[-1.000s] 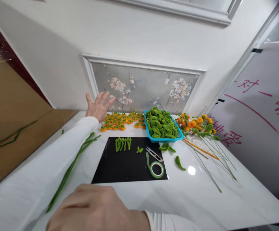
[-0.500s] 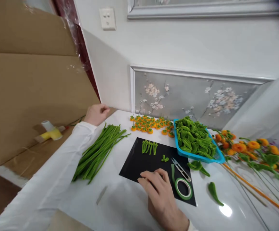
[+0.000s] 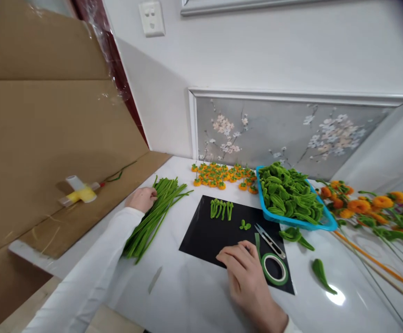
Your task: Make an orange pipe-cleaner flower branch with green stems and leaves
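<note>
My left hand (image 3: 142,200) touches the upper left side of a bundle of fuzzy green stems (image 3: 156,222), its fingers closed at the stems and the fingertips partly hidden. My right hand (image 3: 248,273), loosely curled with nothing visible in it, is over the near edge of a black mat (image 3: 201,238). Short green fuzzy pieces (image 3: 221,209) lie in a row on the mat, with a small green leaf cluster (image 3: 245,225) beside them. Thread snips (image 3: 270,240) and a roll of green tape (image 3: 277,270) lie near my right hand.
A blue basket (image 3: 264,203) of green fuzzy leaves (image 3: 288,194) stands at the back right. Left of it are several small orange flower heads (image 3: 218,175). Orange flowers on stems (image 3: 364,203) lie far right, and loose leaves (image 3: 321,275) nearer. Cardboard (image 3: 48,138) borders the left.
The view has turned left, bringing the whole stem bundle into sight. My left hand, spread wide earlier, has closed and come down to the stems. My right hand has shifted to the mat's edge.
</note>
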`<state>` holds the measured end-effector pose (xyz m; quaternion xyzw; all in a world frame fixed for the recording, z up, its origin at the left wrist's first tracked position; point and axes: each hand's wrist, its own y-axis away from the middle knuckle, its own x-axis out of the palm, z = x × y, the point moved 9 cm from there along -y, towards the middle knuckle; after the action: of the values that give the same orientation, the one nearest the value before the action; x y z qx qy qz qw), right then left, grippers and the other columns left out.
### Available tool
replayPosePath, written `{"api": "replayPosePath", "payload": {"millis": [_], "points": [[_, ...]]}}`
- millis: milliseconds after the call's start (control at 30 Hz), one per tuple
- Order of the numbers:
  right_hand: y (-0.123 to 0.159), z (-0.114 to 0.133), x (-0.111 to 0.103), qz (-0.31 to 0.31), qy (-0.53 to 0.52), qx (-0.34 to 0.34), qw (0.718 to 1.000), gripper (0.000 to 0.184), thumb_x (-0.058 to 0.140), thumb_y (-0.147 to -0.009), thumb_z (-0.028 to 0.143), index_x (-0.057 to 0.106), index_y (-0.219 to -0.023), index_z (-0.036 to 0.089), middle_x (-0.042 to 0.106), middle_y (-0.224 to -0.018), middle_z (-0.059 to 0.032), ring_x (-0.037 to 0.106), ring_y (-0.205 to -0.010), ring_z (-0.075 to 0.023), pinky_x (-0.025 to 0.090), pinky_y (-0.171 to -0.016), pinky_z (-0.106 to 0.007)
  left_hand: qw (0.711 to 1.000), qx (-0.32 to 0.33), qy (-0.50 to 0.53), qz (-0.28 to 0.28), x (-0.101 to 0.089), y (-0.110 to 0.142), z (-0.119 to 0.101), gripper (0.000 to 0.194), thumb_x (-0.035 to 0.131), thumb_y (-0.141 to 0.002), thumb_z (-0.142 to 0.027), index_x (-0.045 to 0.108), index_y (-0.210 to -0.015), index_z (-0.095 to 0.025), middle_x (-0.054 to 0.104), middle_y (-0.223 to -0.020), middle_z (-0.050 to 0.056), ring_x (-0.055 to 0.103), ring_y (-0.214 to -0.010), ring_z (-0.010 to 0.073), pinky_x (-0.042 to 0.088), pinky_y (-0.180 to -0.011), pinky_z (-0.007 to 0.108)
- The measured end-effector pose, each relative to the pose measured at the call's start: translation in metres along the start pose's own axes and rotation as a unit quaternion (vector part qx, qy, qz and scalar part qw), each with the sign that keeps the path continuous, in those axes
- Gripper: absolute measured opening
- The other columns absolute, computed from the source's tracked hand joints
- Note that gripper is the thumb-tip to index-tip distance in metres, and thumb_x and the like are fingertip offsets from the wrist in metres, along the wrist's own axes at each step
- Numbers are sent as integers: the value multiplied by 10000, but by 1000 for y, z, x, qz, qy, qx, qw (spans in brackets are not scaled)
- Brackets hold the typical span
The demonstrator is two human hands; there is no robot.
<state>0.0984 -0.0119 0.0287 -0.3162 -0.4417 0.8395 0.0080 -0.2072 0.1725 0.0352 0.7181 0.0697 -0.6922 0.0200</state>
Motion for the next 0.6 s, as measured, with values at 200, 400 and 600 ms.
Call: {"api": "replayPosePath", "payload": {"millis": [200, 400, 600], "points": [[2, -2, 4, 17, -1, 3, 1000, 377, 356, -803, -36, 622, -941, 194, 647, -862, -44, 567, -733, -154, 363, -805, -383, 1000, 10, 15, -4, 8, -1, 5, 285, 561, -875, -287, 564, -1148, -204, 582, -1178, 79, 597, -995, 219, 512, -810, 398], [3, -4, 5, 20, -5, 6, 1000, 361, 356, -832, -19, 625, -937, 197, 652, -855, -48, 569, -723, -152, 374, -803, -384, 993, 22, 100, -52, 3, -2, 4, 302, 565, -873, -288, 555, -1161, -197, 580, -1179, 81, 599, -994, 222, 515, -806, 402], [3, -5, 7, 30, -8, 3, 1000, 369, 362, -805, -38, 623, -935, 188, 651, -871, -55, 572, -745, -161, 391, -773, -367, 945, -30, 261, -194, -64, 4, 32, 49, 585, -820, -157, 619, -786, -162, 619, -916, 54, 555, -984, 249, 413, -889, 391]]}}
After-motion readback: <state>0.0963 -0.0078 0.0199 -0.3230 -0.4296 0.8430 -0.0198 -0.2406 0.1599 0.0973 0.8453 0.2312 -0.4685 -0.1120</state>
